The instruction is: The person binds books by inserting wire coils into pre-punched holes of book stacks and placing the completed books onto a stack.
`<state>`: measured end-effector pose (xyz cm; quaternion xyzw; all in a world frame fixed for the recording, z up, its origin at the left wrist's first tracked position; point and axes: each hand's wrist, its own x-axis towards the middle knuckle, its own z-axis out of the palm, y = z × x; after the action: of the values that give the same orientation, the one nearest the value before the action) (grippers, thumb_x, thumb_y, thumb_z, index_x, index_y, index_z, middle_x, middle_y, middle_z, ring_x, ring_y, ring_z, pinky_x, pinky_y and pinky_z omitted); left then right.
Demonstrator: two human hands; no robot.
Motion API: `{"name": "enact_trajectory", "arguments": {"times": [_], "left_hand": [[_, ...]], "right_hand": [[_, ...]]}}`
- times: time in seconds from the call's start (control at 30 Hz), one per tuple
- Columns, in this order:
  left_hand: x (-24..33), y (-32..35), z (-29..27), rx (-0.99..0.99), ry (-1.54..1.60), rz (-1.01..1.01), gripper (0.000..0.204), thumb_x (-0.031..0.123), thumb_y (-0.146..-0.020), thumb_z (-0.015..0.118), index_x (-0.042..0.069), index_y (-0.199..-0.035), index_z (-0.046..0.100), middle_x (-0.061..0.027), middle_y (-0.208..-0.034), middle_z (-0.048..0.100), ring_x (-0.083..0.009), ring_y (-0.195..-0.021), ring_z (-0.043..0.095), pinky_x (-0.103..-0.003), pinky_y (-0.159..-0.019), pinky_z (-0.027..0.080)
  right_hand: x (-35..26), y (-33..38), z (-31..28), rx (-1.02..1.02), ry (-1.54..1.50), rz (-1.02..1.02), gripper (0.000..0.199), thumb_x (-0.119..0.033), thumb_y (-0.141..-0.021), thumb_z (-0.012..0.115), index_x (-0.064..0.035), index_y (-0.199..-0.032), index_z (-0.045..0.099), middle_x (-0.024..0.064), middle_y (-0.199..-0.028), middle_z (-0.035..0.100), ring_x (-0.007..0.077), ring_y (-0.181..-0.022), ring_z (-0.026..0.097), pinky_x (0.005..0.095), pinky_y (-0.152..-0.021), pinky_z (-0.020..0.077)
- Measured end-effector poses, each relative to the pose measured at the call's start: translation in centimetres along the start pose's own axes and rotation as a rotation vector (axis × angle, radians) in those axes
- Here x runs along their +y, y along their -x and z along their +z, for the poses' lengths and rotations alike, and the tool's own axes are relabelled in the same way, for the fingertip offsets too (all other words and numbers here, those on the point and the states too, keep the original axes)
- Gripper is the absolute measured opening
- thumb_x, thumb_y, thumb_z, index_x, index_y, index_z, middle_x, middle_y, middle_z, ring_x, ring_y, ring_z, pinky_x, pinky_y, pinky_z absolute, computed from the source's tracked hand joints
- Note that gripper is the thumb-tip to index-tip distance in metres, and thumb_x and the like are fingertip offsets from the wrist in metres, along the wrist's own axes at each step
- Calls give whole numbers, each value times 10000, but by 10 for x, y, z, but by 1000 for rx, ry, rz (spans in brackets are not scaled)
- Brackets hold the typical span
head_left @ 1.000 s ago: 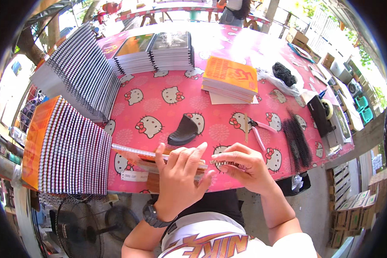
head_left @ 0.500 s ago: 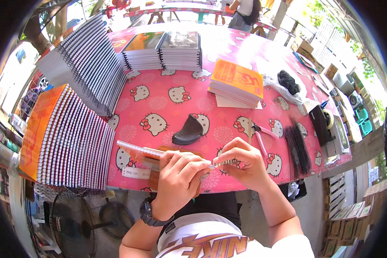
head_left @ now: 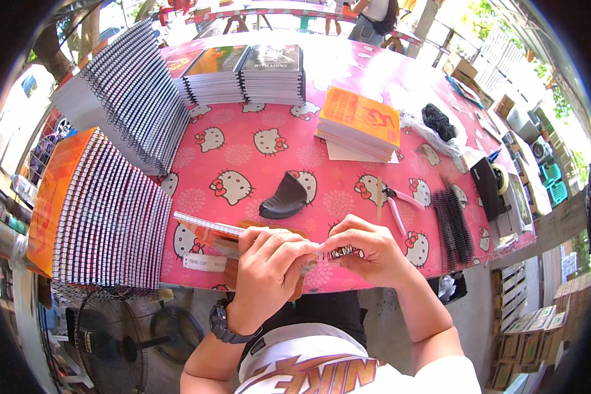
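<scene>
My left hand (head_left: 269,262) grips an orange-covered booklet (head_left: 209,225), its white punched edge facing up, just above the table's near edge. Between the thumb and fingers of my right hand (head_left: 373,253) is a short black wire binding (head_left: 345,252), held at the booklet's right end. Whether the wire passes through the holes there is hidden by my fingers. Under the booklet lie a brown board (head_left: 300,287) and a white strip (head_left: 203,261). Beyond my hands rests a black curved rubbery piece (head_left: 285,198). Pliers with pink handles (head_left: 396,211) lie past my right hand.
Tall stacks of bound books (head_left: 115,217) and notebooks (head_left: 131,92) stand at left. Farther back are more book piles (head_left: 272,75) and orange books (head_left: 358,121). At right lie black binding wires (head_left: 453,226), a tape dispenser (head_left: 491,189) and a black bundle in plastic (head_left: 440,123).
My right hand has shifted slightly down and its fingers have turned, so more of the black wire shows. My left hand still holds the booklet. The whole view has drifted a little.
</scene>
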<state>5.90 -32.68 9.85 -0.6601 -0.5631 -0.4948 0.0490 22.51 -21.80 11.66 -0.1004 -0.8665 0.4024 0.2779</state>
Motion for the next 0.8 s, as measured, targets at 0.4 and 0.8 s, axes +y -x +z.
{"name": "enact_trajectory", "arguments": {"times": [0.4, 0.8], "left_hand": [[3, -3, -7, -210, -121, 14, 151, 191, -765, 657, 144, -897, 604, 21, -824, 580, -155, -794, 547, -391, -854, 270], [14, -7, -2, -108, -154, -79, 98, 192, -838, 547, 147, -836, 634, 13, -730, 585, -185, -709, 533, -384, -775, 289]], "right_hand": [[-19, -5, -8, -196, -65, 231, 384, -46, -861, 556, -74, -1237, 484, 112, -792, 584, 236, -714, 595, 349, -674, 478], [118, -80, 47, -278, 551, 127, 718, -406, -654, 751, -129, -1257, 477, 248, -1361, 329, 443, -1214, 355, 496, -995, 344]]}}
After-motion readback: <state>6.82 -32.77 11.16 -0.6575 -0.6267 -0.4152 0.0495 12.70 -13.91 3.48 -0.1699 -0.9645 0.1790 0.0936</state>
